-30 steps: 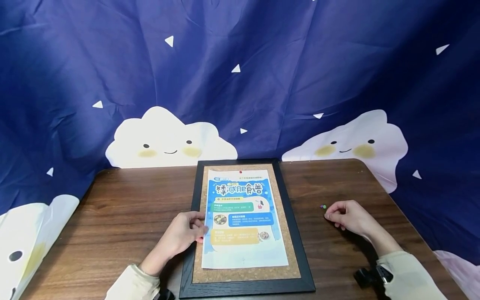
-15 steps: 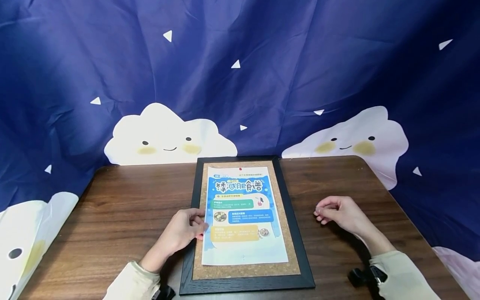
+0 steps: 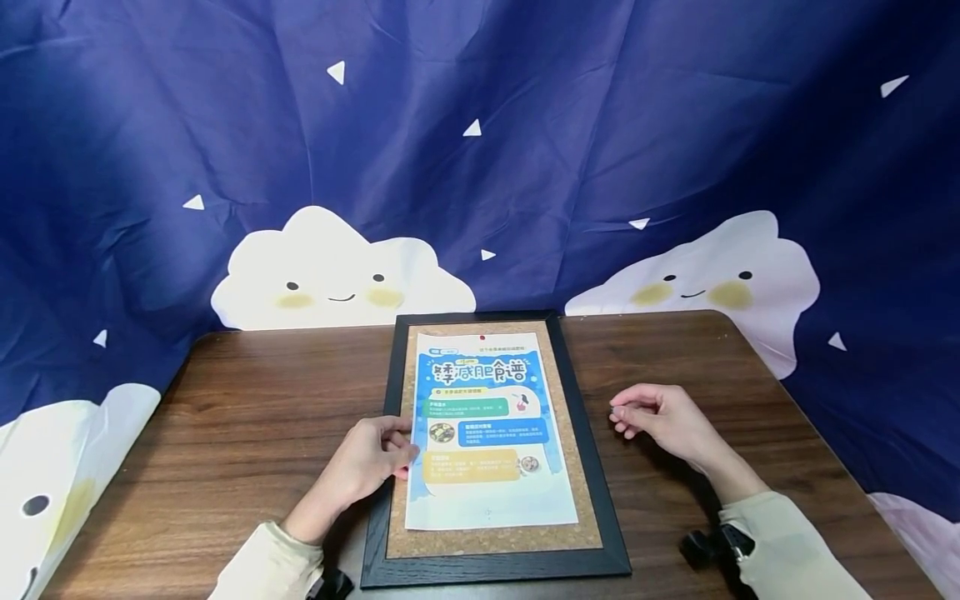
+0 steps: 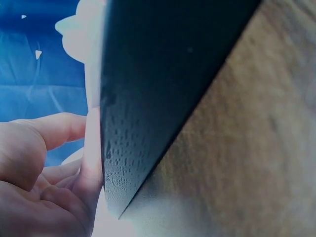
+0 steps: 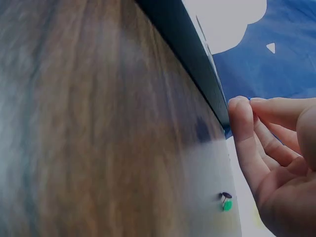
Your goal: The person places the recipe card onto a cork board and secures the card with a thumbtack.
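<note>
A printed poster [image 3: 487,508] lies on a cork board [image 3: 450,546] with a black frame [image 3: 495,570]. One red thumbtack [image 3: 482,337] sits at its top edge. My left hand [image 3: 365,458] pinches the poster's left edge; in the left wrist view the fingers [image 4: 91,153] lie along the frame. Right of the board, my right hand [image 3: 663,419] pinches a tiny bluish thumbtack [image 3: 613,409] between thumb and fingertips, low above the table. The fingers hide most of it. A green thumbtack [image 5: 227,205] and a dark one [image 5: 226,195] lie below the right hand.
The brown wooden table [image 3: 262,400] bears the board near its middle. Behind it hangs a dark blue cloth [image 3: 525,150] with white clouds. Black wrist straps [image 3: 723,546] sit at the sleeves.
My right hand has moved left from beside the loose thumbtacks toward the board, with a thumbtack in its fingertips. My left hand stays at the poster's edge.
</note>
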The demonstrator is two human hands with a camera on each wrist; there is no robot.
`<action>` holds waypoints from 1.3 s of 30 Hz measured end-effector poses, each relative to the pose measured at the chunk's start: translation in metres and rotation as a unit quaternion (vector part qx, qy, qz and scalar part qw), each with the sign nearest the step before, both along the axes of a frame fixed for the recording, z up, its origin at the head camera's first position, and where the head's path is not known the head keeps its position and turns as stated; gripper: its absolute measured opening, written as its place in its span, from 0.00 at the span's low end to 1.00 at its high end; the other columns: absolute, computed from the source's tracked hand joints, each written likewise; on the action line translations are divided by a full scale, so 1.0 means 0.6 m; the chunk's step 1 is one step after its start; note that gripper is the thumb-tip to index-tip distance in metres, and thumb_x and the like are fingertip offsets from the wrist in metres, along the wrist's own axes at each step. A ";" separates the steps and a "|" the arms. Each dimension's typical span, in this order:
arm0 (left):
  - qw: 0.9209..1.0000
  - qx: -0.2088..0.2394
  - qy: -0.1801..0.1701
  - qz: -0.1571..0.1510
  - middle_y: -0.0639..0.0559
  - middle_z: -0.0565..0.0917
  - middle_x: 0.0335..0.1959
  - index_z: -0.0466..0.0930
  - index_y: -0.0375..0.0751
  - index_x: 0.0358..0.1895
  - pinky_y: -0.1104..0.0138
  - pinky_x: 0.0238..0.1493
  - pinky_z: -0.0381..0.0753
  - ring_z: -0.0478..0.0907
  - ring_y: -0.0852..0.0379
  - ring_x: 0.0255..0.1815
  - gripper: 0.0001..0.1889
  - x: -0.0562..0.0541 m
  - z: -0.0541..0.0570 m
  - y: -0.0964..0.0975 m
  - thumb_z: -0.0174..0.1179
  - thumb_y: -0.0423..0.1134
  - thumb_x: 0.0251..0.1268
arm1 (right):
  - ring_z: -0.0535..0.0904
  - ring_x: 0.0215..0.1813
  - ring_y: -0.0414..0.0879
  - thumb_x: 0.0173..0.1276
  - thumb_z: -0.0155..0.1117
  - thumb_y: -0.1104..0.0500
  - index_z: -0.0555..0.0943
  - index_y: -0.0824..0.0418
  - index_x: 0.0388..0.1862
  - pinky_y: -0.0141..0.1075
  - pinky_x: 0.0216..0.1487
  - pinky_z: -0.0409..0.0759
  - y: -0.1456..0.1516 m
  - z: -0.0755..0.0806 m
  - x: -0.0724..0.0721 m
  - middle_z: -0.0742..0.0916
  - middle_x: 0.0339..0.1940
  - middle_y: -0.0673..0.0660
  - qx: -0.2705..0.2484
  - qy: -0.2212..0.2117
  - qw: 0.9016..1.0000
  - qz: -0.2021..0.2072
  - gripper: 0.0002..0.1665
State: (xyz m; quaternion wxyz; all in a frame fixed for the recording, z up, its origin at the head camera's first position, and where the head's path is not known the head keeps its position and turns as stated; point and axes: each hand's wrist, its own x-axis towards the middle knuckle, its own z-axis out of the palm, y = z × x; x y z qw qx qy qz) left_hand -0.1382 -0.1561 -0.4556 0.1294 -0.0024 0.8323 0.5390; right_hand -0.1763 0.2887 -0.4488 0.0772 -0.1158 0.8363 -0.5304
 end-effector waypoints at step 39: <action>1.000 -0.001 0.004 0.001 0.43 0.85 0.36 0.80 0.23 0.65 0.67 0.32 0.92 0.85 0.56 0.32 0.21 -0.001 0.001 0.000 0.66 0.23 0.69 | 0.89 0.37 0.47 0.79 0.61 0.72 0.84 0.75 0.49 0.37 0.38 0.93 -0.087 0.011 -0.033 0.92 0.40 0.68 0.021 -0.030 0.996 0.081 0.07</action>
